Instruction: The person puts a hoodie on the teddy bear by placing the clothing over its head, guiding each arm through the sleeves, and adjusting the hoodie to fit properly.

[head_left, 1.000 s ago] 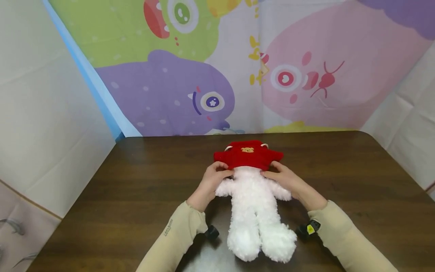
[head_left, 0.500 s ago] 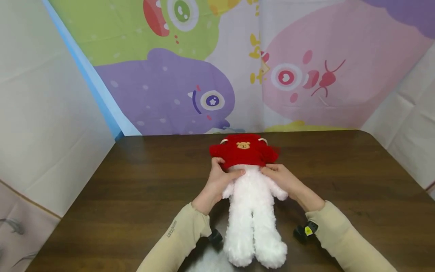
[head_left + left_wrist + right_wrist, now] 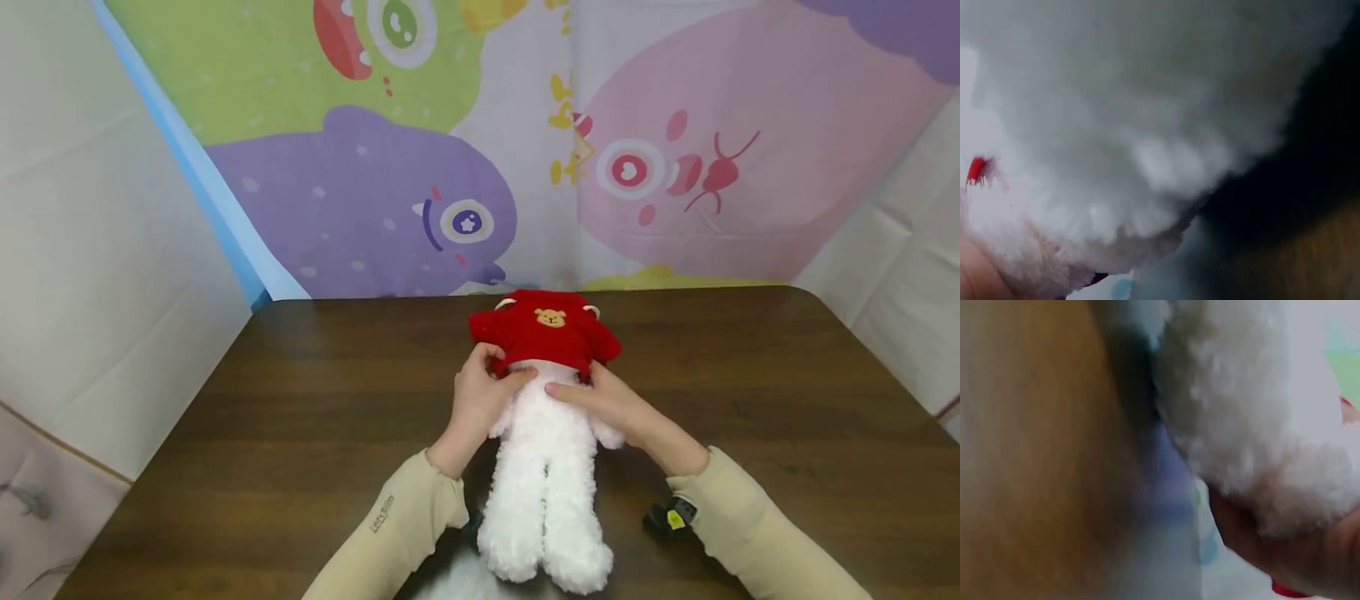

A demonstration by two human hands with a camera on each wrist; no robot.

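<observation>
A white plush toy (image 3: 542, 467) lies with its legs toward me in the head view, its head hidden under a small red sweater (image 3: 551, 337) with a bear-face patch. My left hand (image 3: 480, 400) grips the toy's upper body, thumb on its front and fingers at the sweater's hem. Opposite it, my right hand (image 3: 615, 408) holds the other side, its thumb across the chest. White fur (image 3: 1122, 162) fills most of the left wrist view. In the right wrist view my right hand (image 3: 1285, 550) curls beneath the fluffy toy (image 3: 1241, 406).
The dark wooden table (image 3: 300, 417) extends to both sides. A patterned cartoon cloth (image 3: 540, 217) hangs behind its far edge, with pale cloth walls at left and right. Something white and fluffy (image 3: 465, 579) shows at the front edge, below the toy's left foot.
The toy's legs have swung left, and its arms lie closer to the body. My right thumb has slid inward over the chest. The sweater sits slightly farther away.
</observation>
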